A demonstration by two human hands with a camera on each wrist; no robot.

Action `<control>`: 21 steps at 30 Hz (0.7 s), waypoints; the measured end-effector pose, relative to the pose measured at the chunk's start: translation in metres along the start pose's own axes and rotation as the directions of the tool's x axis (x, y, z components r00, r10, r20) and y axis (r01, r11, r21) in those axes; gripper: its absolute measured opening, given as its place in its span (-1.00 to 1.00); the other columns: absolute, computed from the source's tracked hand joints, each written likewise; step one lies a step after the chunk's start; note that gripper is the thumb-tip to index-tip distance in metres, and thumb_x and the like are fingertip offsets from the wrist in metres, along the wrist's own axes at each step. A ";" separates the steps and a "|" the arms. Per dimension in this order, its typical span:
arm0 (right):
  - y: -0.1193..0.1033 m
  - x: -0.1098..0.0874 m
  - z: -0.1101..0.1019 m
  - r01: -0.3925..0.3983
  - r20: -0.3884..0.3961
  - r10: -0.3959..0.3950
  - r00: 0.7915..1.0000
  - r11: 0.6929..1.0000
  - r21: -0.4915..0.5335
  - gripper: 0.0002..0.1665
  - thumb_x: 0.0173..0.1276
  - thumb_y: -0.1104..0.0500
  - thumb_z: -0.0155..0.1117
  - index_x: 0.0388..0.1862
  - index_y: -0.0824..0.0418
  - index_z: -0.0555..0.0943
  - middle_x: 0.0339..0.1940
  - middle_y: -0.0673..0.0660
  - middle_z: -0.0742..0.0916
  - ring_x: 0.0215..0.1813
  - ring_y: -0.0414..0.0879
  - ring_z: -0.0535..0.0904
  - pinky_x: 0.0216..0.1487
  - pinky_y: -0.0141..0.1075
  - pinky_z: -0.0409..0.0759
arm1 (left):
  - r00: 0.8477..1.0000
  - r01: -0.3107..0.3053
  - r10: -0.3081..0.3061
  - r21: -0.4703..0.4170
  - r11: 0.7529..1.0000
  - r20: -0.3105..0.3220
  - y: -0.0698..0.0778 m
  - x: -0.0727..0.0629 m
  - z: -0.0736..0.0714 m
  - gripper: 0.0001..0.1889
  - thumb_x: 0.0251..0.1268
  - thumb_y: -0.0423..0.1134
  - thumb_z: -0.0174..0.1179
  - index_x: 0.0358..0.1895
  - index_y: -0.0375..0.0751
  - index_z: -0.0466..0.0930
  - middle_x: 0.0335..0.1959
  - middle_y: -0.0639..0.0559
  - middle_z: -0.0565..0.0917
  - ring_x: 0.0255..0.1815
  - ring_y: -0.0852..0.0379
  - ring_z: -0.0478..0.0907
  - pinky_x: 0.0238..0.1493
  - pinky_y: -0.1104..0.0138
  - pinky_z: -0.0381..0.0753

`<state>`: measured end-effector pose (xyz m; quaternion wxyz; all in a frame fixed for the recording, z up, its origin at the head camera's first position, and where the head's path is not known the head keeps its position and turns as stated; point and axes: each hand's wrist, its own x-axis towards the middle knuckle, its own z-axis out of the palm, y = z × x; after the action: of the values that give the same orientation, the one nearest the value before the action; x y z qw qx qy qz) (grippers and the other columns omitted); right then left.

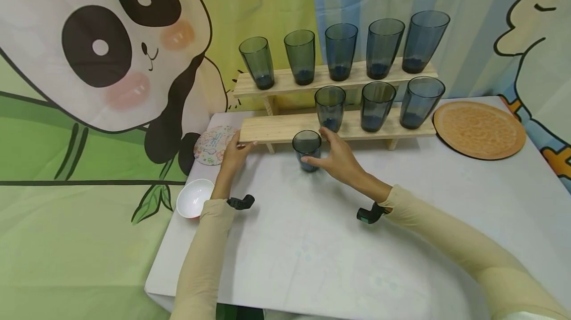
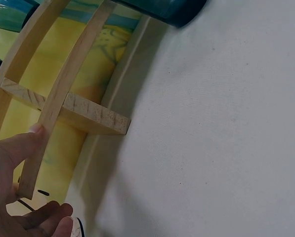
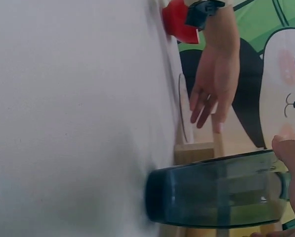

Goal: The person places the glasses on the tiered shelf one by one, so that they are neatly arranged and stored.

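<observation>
My right hand (image 1: 342, 160) holds a dark blue-grey drinking glass (image 1: 306, 144), thumb on one side and fingers on the other near the rim. This glass is upright in front of the wooden two-tier rack (image 1: 276, 128), its base close over the white table in the right wrist view. At the left end of the lower shelf, my left hand (image 1: 233, 155) pinches the board, its thumb on the front edge. Three similar glasses (image 1: 374, 107) stand on that shelf's middle and right. Several more glasses (image 1: 341, 52) line the upper shelf.
A white bowl (image 1: 195, 197) with a red underside sits at the table's left edge. Behind my left hand lies a round patterned mat (image 1: 211, 146). Right of the rack is a round brown mat (image 1: 479, 129). Printed curtains hang behind the table.
</observation>
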<state>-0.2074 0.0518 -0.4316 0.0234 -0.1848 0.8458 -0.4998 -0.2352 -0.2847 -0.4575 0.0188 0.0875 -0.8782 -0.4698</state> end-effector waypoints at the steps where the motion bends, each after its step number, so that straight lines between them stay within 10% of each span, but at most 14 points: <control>1: 0.002 0.002 0.003 0.004 -0.005 -0.004 1.000 1.000 -0.006 0.31 0.24 -0.28 0.60 0.71 0.27 0.12 0.64 0.28 0.38 0.61 0.21 0.33 0.54 0.12 0.41 | 1.000 -0.002 0.002 -0.001 1.000 0.000 0.000 0.000 0.000 -0.13 0.54 0.06 0.28 0.73 -0.05 0.04 0.66 -0.25 0.24 0.57 -0.27 0.33 0.56 -0.09 0.37; 21: 0.015 0.007 0.026 0.077 -0.082 -0.072 0.994 0.996 0.051 0.05 0.29 -0.11 0.62 0.60 0.20 0.32 0.45 0.25 0.58 0.47 0.18 0.49 0.47 0.14 0.47 | 1.000 0.002 -0.002 0.000 1.000 -0.003 0.004 -0.004 0.000 -0.15 0.54 0.04 0.28 0.73 -0.04 0.06 0.66 -0.23 0.26 0.58 -0.26 0.31 0.57 -0.09 0.36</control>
<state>-0.2128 0.0345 -0.4564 -0.0241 -0.1955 0.8248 -0.5301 -0.2320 -0.2820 -0.4540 0.0199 0.0892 -0.8780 -0.4698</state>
